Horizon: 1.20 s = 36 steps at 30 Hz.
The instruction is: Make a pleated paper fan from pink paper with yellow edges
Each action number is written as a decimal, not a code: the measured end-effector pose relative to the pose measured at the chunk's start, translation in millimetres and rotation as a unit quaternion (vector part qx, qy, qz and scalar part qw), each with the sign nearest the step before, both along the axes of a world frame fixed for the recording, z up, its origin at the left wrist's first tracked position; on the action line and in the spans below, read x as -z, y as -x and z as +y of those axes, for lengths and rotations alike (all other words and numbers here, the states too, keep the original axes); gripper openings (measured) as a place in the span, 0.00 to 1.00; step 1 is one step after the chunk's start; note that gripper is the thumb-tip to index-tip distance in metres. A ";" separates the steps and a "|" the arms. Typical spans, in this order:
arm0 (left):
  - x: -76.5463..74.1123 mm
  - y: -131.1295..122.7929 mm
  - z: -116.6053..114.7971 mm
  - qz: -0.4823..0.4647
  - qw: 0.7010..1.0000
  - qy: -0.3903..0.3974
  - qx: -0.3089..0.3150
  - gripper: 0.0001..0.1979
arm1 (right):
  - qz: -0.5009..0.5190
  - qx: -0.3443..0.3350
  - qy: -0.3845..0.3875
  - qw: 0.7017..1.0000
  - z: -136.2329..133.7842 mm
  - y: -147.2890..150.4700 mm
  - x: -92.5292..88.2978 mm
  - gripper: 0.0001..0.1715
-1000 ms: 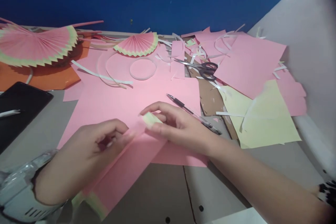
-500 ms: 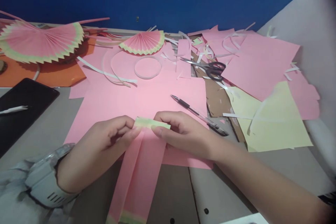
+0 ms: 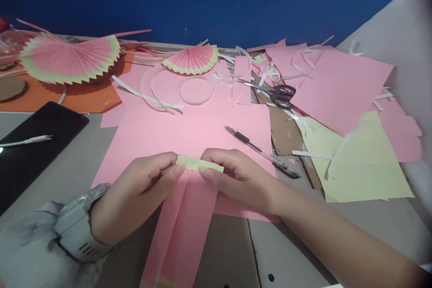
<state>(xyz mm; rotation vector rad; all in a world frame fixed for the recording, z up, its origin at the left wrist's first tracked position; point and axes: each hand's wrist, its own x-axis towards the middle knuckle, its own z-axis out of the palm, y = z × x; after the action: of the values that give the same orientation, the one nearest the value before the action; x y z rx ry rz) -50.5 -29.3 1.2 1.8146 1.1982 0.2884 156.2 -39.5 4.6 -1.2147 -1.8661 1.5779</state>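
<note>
Between my two hands is a pink paper strip (image 3: 192, 216) with a yellow-green band along its far end. A lengthwise crease runs down it, and its near end hangs toward the bottom edge of the view. My left hand (image 3: 151, 184) pinches the far end's left corner between thumb and fingers. On the right part of that same end, my right hand (image 3: 232, 173) presses with its thumb on top and fingers behind. Under the hands lies a large pink sheet (image 3: 145, 135). A black-capped pen (image 3: 261, 150) rests just beyond my right hand.
Folded pink fans with green-yellow edges (image 3: 72, 58) lie at the back left. A black tablet (image 3: 50, 139) is at the left. Scissors (image 3: 281, 94), a pale tape ring (image 3: 196, 90), pink sheets (image 3: 347, 85), a yellow sheet (image 3: 367, 166) and paper scraps spread across the back and right.
The whole view has shifted slightly, so everything appears a little further right and lower. Both hands keep their hold on the strip's far end, with little change in grip.
</note>
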 end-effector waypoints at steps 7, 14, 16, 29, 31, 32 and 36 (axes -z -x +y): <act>-0.7 -2.7 0.4 0.015 0.999 -0.043 -0.015 0.19 | -0.019 0.012 -0.028 0.999 -1.4 3.2 3.2 0.13; -1.9 -2.3 -0.9 0.018 0.999 -0.036 -0.014 0.18 | -0.019 0.005 -0.036 0.999 -1.9 5.7 3.1 0.13; -2.8 -3.1 -0.5 0.014 0.999 -0.033 -0.017 0.18 | -0.022 0.004 -0.036 0.999 -2.0 5.8 3.0 0.13; -3.9 -6.3 -0.8 0.014 0.999 -0.045 -0.026 0.18 | -0.013 0.002 -0.053 0.998 -2.8 7.6 4.2 0.16; -4.6 -6.2 -1.0 0.013 0.999 -0.040 -0.013 0.17 | -0.019 -0.003 -0.039 0.999 -2.2 7.7 2.4 0.15; -4.9 -6.2 -1.3 0.011 0.999 -0.037 -0.005 0.17 | -0.021 -0.004 -0.028 0.999 -2.0 7.8 1.4 0.14; -5.2 -6.6 -3.5 -0.007 0.999 -0.030 0.017 0.17 | -0.020 0.003 0.012 1.000 -1.4 8.7 -0.5 0.12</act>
<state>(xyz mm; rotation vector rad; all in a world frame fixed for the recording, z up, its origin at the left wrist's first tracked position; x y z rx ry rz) -43.9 -32.8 6.4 1.8787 1.1599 0.3199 147.5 -40.9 5.2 -1.2685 -1.8716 1.5877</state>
